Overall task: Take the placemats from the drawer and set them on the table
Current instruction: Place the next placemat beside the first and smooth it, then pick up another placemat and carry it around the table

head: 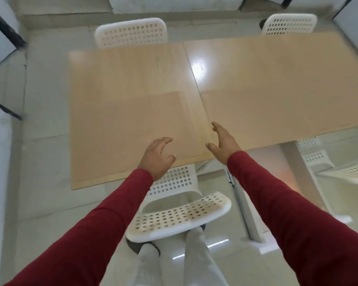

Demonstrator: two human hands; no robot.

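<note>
A light wooden table (122,79) fills the middle of the head view, with a seam running down its centre. My left hand (157,156) hovers over the table's near edge with its fingers spread and nothing in it. To its right, my right hand (223,143) is also open and empty, just right of the seam. Both arms wear red sleeves. A slightly darker rectangular patch (132,124) lies on the near left part of the tabletop; I cannot tell whether it is a mat or a shadow. No drawer is in view.
A white perforated chair (180,215) stands tucked in right below my hands, against my legs. Two more white chairs (130,33) (289,23) stand at the far side and another (351,172) at the right. A white table leg (244,203) stands near my right arm.
</note>
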